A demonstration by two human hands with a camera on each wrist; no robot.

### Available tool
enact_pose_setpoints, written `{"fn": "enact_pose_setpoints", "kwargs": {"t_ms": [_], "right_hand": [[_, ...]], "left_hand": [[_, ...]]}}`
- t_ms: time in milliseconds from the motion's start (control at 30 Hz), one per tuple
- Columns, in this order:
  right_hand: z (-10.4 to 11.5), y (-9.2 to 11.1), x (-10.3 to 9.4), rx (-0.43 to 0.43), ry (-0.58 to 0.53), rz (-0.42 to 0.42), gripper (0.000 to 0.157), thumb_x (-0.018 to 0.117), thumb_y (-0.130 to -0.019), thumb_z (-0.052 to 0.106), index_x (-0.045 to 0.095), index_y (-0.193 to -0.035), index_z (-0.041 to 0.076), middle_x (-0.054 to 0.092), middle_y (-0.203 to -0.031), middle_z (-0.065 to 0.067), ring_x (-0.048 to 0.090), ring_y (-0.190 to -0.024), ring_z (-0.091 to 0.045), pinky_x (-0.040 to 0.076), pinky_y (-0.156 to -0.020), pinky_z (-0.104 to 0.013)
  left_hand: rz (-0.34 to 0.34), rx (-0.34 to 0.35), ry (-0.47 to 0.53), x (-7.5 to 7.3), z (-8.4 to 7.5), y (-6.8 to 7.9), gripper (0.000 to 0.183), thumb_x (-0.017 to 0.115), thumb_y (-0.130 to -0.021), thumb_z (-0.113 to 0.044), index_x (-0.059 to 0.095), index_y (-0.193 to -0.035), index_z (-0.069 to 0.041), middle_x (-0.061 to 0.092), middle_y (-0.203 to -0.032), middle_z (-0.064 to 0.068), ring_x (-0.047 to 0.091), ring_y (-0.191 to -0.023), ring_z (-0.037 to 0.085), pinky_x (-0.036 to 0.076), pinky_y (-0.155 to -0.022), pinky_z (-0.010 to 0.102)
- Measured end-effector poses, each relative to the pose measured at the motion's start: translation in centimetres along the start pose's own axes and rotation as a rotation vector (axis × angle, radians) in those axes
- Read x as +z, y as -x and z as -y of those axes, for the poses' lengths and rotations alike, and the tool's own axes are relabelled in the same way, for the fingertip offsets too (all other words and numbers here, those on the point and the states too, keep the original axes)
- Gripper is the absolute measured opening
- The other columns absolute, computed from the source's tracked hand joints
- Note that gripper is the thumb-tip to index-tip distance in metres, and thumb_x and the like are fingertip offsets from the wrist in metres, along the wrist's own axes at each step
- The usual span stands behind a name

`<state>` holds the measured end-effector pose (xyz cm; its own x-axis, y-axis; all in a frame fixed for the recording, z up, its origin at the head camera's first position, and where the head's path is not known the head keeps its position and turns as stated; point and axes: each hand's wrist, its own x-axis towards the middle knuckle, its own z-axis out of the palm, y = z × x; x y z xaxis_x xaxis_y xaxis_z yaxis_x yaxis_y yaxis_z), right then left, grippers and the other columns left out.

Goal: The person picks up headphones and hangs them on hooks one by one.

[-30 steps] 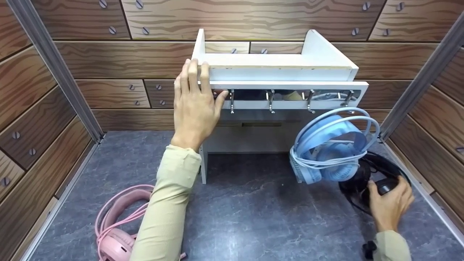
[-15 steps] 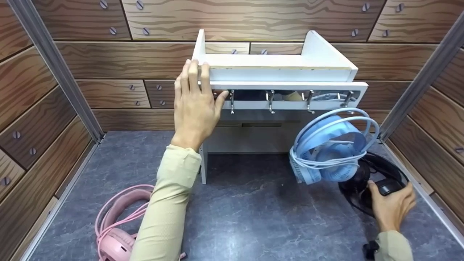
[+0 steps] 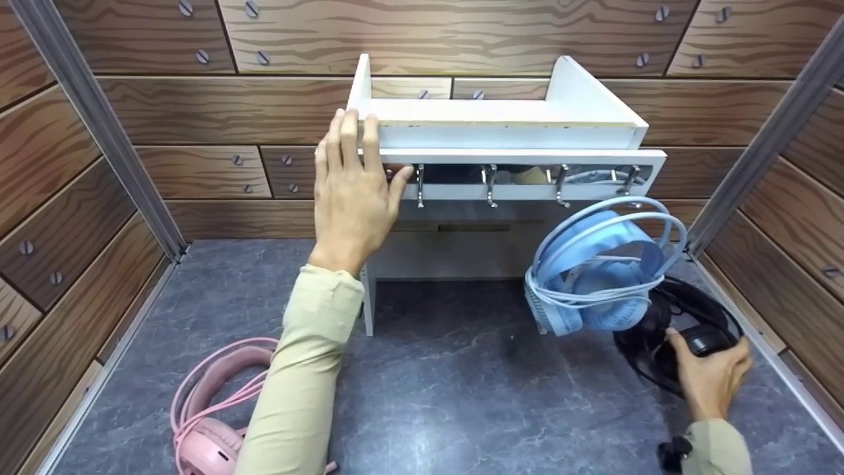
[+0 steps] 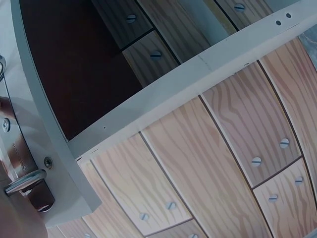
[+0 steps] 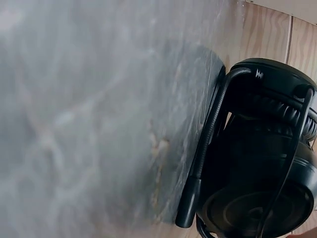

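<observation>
My left hand lies over the left front of a white shelf rack. Its fingers stretch up past the hook rail, and the thumb is beside the leftmost visible hook. At far right, my right hand holds a black headset by an ear cup, thumb on one side and fingers on the other. The right wrist view shows its dark ear cups and cord. A light blue headset, its cord wrapped round it, hangs at the rail's right end and overlaps part of the black one.
A pink headset lies on the grey marbled surface at lower left, partly behind the left sleeve. More metal hooks line the rail. Wood-patterned walls enclose the back and sides. The rack's side panel fills the left wrist view diagonally.
My right hand has shifted very slightly on the black headset, its fingers a little lower round the ear cup. The left hand stays on the rack.
</observation>
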<state>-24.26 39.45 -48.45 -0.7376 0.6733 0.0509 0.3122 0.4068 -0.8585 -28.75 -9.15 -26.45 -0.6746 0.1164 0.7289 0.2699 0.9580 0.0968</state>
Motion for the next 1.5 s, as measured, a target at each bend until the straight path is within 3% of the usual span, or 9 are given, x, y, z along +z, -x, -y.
{"fn": "enact_pose_setpoints", "kwargs": {"t_ms": [233,667,867,1200,1500], "right_hand": [[-0.2,-0.2,-0.1,0.054,-0.006,0.022,0.116,0.065,-0.089,0.055,-0.009,-0.159,0.0,-0.004,-0.162,-0.031,0.012,-0.145,-0.057,0.015,-0.118,-0.061],[-0.2,-0.4,-0.1,0.099,-0.012,0.052,0.119,0.065,-0.088,0.057,-0.012,-0.156,-0.003,-0.007,-0.159,-0.037,0.007,-0.147,-0.054,0.013,-0.12,-0.058],[-0.4,-0.8,0.0,0.147,0.001,0.056,0.127,0.066,-0.084,0.064,-0.015,-0.155,-0.004,-0.012,-0.157,-0.036,0.005,-0.144,-0.06,0.014,-0.118,-0.062],[-1.0,-1.0,-0.4,0.203,0.022,0.11,0.13,0.06,-0.085,0.07,-0.022,-0.152,-0.006,-0.017,-0.155,-0.041,0.003,-0.146,-0.058,0.012,-0.119,-0.059],[-0.5,-1.5,-0.3,0.257,-0.058,0.098,0.13,0.059,-0.084,0.071,-0.02,-0.153,-0.006,-0.014,-0.158,-0.038,0.003,-0.148,-0.052,0.011,-0.121,-0.055]], "left_hand": [[0.033,-0.007,0.003,0.0,-0.1,-0.1,0.069,0.046,-0.105,-0.046,0.027,-0.152,0.001,0.023,-0.157,0.026,0.017,-0.149,0.039,0.014,-0.122,0.048],[-0.017,0.019,-0.014,0.0,0.0,-0.1,0.067,0.042,-0.106,-0.047,0.029,-0.15,0.002,0.026,-0.155,0.026,0.02,-0.148,0.04,0.017,-0.12,0.049],[-0.012,0.015,-0.002,0.0,0.0,-0.1,0.068,0.043,-0.106,-0.047,0.029,-0.15,0.002,0.026,-0.155,0.027,0.02,-0.148,0.04,0.017,-0.12,0.049],[0.001,0.018,0.013,0.2,-0.2,0.0,0.069,0.043,-0.106,-0.048,0.028,-0.151,0.002,0.025,-0.155,0.027,0.019,-0.148,0.041,0.015,-0.121,0.048],[-0.009,0.006,0.016,0.1,-0.1,0.0,0.069,0.045,-0.105,-0.047,0.029,-0.15,0.003,0.026,-0.155,0.027,0.019,-0.148,0.041,0.016,-0.121,0.049]]}}
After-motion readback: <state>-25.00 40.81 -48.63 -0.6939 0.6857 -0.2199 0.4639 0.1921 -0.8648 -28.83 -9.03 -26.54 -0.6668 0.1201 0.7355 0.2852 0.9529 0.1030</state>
